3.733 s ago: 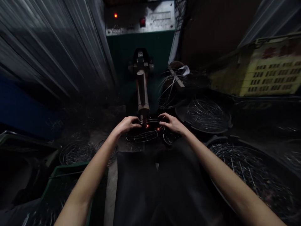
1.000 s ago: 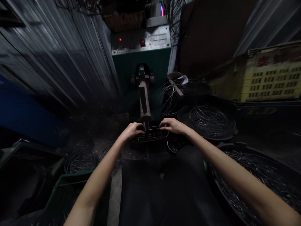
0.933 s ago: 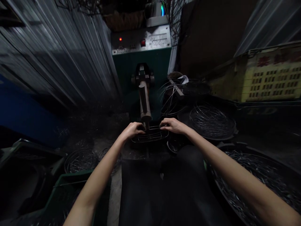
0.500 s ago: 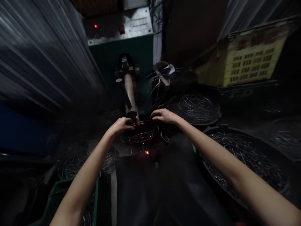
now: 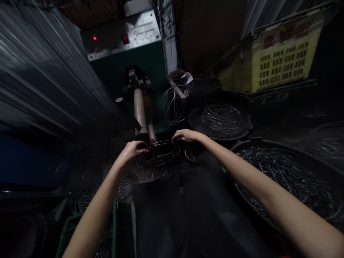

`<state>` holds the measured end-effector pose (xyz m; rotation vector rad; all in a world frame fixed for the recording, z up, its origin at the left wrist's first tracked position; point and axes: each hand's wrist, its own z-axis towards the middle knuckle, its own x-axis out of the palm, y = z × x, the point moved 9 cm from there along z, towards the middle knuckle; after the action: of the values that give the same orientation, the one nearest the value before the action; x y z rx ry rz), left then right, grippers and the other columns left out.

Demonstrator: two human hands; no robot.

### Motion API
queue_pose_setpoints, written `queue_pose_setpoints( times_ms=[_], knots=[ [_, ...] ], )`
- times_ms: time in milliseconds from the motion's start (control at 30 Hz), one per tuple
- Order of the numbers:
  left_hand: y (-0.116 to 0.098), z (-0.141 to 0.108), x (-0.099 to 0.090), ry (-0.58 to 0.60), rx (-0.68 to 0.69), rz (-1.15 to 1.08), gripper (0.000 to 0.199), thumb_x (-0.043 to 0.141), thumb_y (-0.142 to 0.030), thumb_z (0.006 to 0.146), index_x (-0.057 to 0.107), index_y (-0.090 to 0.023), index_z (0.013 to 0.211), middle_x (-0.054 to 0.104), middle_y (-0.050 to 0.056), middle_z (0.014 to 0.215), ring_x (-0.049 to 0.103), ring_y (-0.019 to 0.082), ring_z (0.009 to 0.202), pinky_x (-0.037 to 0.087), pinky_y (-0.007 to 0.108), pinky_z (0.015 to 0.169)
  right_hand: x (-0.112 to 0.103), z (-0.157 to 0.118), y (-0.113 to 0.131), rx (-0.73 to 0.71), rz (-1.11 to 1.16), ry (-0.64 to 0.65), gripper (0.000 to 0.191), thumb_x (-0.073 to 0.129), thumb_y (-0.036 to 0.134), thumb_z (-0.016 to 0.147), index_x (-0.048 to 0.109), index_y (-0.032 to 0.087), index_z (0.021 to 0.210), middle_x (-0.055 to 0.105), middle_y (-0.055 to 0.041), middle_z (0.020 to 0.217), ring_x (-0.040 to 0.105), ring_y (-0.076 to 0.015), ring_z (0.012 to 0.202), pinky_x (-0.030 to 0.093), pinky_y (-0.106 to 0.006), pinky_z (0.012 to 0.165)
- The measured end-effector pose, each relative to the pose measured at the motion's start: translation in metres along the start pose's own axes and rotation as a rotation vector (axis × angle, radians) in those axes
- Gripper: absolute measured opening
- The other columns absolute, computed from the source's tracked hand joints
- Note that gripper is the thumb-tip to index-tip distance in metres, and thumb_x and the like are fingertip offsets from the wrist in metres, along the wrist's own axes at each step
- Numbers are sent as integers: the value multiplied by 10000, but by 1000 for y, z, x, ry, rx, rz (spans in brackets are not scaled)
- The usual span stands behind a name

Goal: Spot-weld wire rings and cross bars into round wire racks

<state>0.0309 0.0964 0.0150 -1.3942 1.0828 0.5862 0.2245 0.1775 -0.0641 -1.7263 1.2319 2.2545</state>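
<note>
A green machine [image 5: 113, 66] stood at the far side, its metal panel [image 5: 143, 30] lit by a small red light [image 5: 95, 38]; its thick cylindrical arm [image 5: 139, 107] reached down toward the hands, with a dark slanting rod [image 5: 130, 114] across its left side; to the far right sat a yellow crate [image 5: 282, 71] with rows of slots; nearer on the right were a shallow round pan [image 5: 195, 123] of looped wire and a large dark basin [image 5: 242, 144] heaped with thin metal pieces; a green crate [image 5: 114, 229] lay near left, beside loose wire coils [image 5: 84, 197].

The wire frame [image 5: 160, 155] was thin, shiny and rounded, with curved bars; it lay between the two hands, just below the arm's lower end and on the far side of the dark, smooth lap covering [image 5: 161, 218]; corrugated metal sheeting [image 5: 53, 71] rose at far left.

The left hand [image 5: 131, 151] was narrowly closed, thumb and fingers pinching the frame's left side; the right hand [image 5: 186, 135] held its far right edge in bunched fingertips, palm down.
</note>
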Motion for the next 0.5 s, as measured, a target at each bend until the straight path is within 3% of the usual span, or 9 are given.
queue_pose_setpoints(
  times_ms=[367, 500],
  knots=[
    [2, 2, 1, 3, 3, 22, 313, 610, -412, 722, 681, -204, 945, 695, 24, 922, 619, 203, 885, 452, 268, 753, 5, 1, 7, 55, 50, 105, 219, 573, 236, 772, 698, 250, 951, 677, -3, 952, 609, -141, 850, 442, -223, 764],
    [3, 1, 2, -12, 29, -2, 323, 609, -418, 716, 681, -200, 944, 693, 25, 917, 619, 203, 882, 452, 274, 767, 6, -2, 5, 102, 127, 141, 259, 563, 322, 770, 688, 200, 961, 688, -22, 914, 609, -166, 851, 425, -244, 769]
  ],
)
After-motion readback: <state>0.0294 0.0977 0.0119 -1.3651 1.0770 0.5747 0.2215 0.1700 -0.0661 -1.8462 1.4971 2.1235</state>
